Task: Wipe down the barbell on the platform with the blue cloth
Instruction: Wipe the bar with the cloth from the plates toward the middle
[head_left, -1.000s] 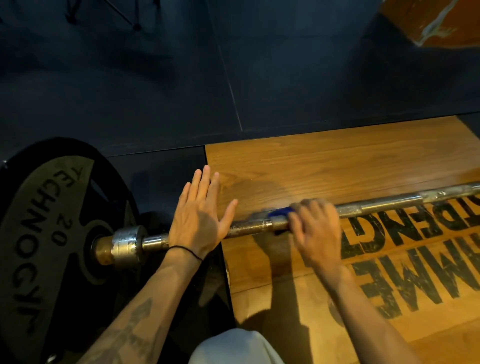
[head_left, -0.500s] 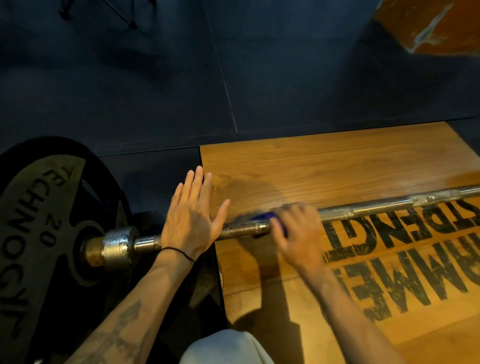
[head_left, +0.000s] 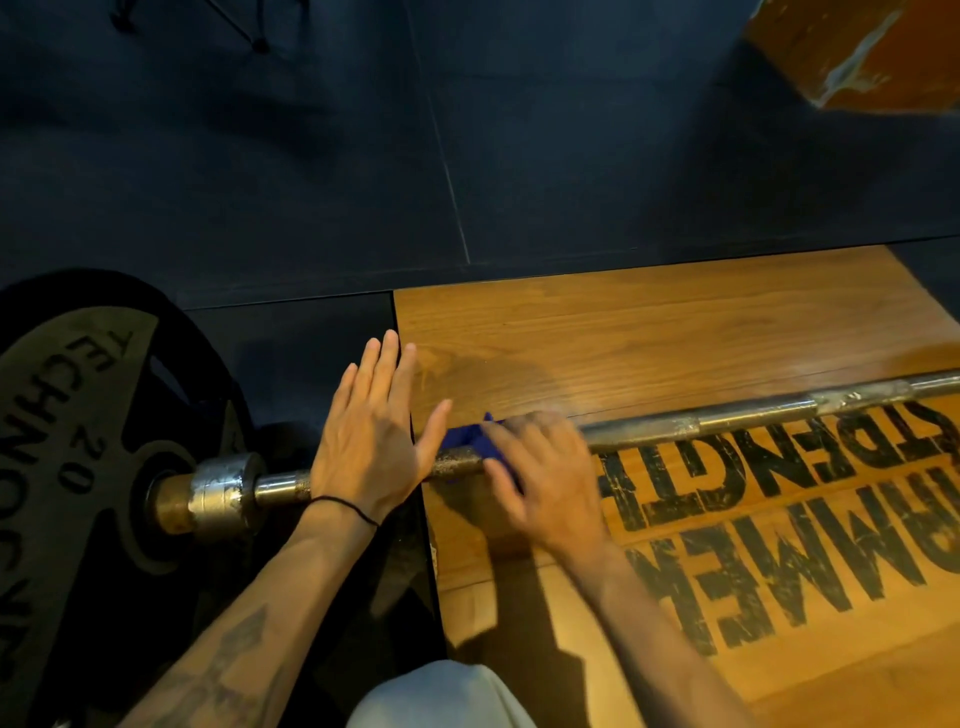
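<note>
A worn steel barbell (head_left: 727, 415) lies across the wooden platform (head_left: 623, 332), its left end carrying a black 20 plate (head_left: 67, 441). My left hand (head_left: 371, 441) rests flat on the shaft near the collar, fingers spread and straight. Just to its right, my right hand (head_left: 545, 478) is wrapped around the shaft with the blue cloth (head_left: 475, 439) under its fingers; only a small blue corner shows. The right hand is blurred by motion.
Dark rubber flooring (head_left: 311, 182) surrounds the platform, which bears large black lettering (head_left: 779, 519). An orange box (head_left: 857, 47) sits at the top right corner. My light-clad knee (head_left: 441, 696) shows at the bottom edge.
My right hand has slid the blue cloth leftward along the shaft, closing on my left hand. The left hand stays flat on the bar.
</note>
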